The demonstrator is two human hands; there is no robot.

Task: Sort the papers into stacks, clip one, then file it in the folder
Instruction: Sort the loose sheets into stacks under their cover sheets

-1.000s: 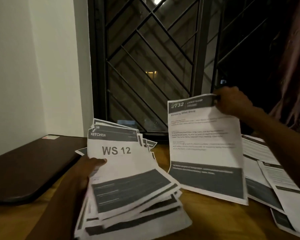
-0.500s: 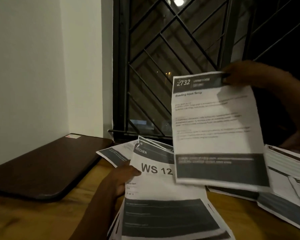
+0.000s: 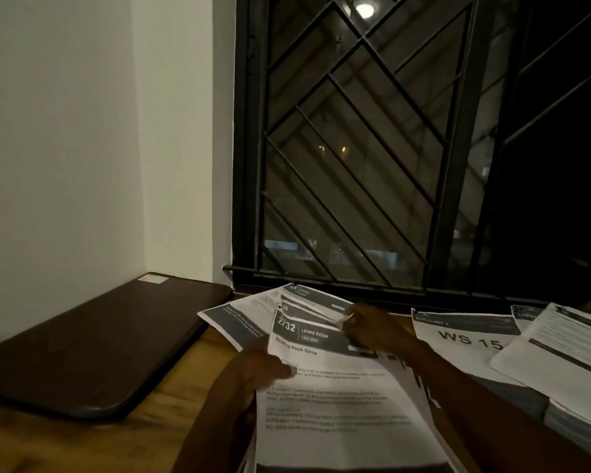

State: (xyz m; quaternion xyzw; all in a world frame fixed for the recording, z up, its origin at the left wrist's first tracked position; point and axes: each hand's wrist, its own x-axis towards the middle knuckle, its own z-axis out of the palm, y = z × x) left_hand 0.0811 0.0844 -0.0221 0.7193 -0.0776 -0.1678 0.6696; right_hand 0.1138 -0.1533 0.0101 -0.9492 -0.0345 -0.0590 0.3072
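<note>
A stack of printed papers (image 3: pixel 338 404) lies in front of me, topped by a sheet headed "2732 Living Room" (image 3: pixel 307 332). My left hand (image 3: pixel 260 370) grips the stack's left edge, thumb on the top sheet. My right hand (image 3: pixel 369 329) rests on the stack's upper right corner, its fingers pinching the top edges of the sheets. More sheets fan out behind the stack. A dark brown folder (image 3: pixel 93 349) lies closed on the wooden table (image 3: pixel 82 442) at the left. No clip is in view.
At the right lie other papers: a "WS 15" sheet (image 3: pixel 468 339) and overlapping pages (image 3: pixel 567 356). A dark barred window (image 3: pixel 355 148) stands right behind the table, a white wall (image 3: pixel 65 131) at the left.
The "2732" sheet that my right hand held up has come down onto the stack in my left hand, covering the "WS 12" page. The view has tilted up and left.
</note>
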